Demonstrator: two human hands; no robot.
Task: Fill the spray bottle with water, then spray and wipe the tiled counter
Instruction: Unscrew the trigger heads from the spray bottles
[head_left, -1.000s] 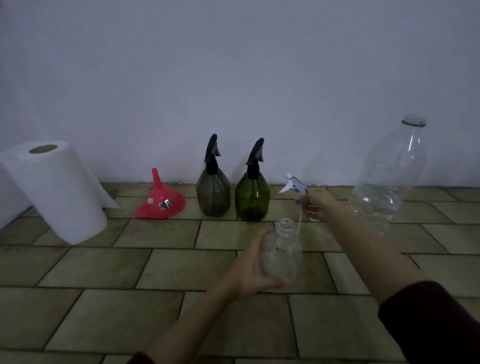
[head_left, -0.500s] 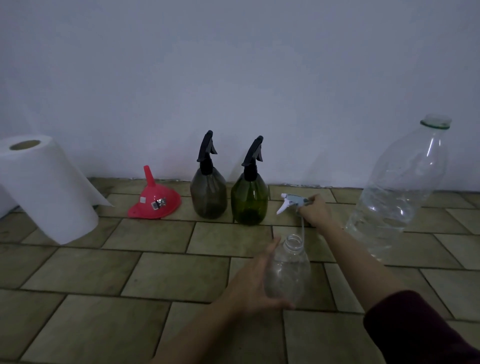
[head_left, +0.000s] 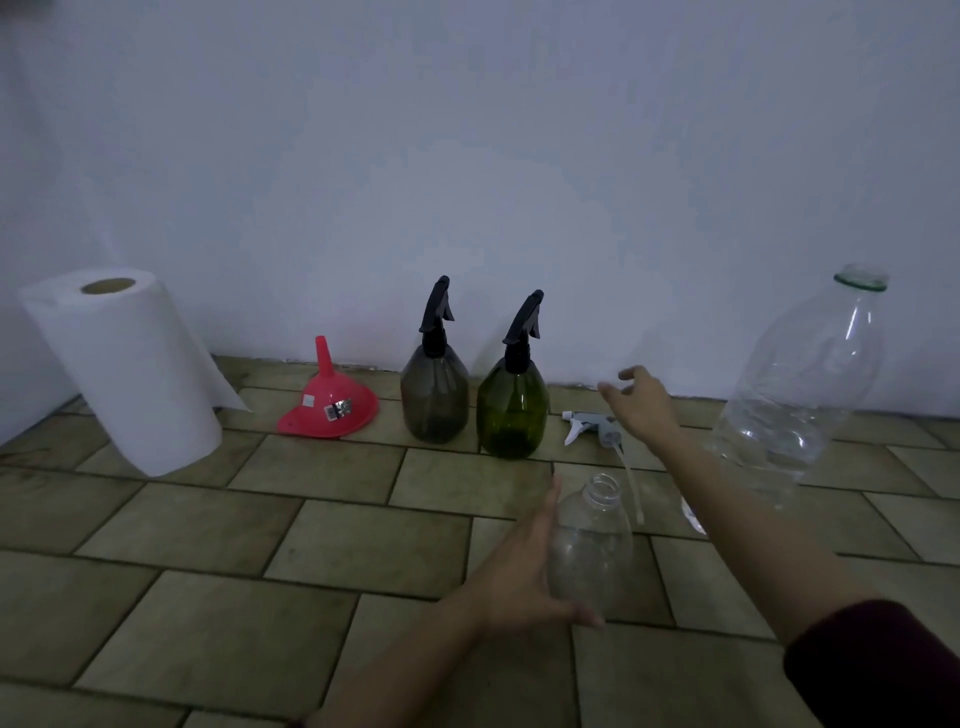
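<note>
Filling step: the clear spray bottle (head_left: 589, 551) stands uncapped on the tiled counter (head_left: 311, 551), neck open upward; judged from this, water has yet to go in.
Left hand (head_left: 519, 577): cups the clear spray bottle from its 9 o'clock side, thumb curled under the base at 6 o'clock; a steadying grip, best kept low so the bottle does not tip under the pour.
Right hand (head_left: 641, 402): empty, fingers spread and relaxed, hovering just above the trigger head (head_left: 589, 423), apart from it.
Trigger head: lies on its side at 12 o'clock from the clear bottle, its dip tube (head_left: 631, 486) trailing toward 5 o'clock; leave it well away from the pour path.
Water bottle (head_left: 800, 395): large, clear, uncapped, at 2 o'clock from the spray bottle; water shows only in its lower part. Probably the source; lift it by the body, as the soft wall is likely to buckle.
Red funnel (head_left: 332, 400): mouth down at 10 o'clock, well apart. Seating it in the narrow neck first would limit spills.
Dark spray bottle (head_left: 435, 395) and green spray bottle (head_left: 511, 410): capped, side by side at 11 o'clock, by the wall.
Paper towel roll (head_left: 122, 369): upright at far 9 o'clock, for wiping later.
</note>
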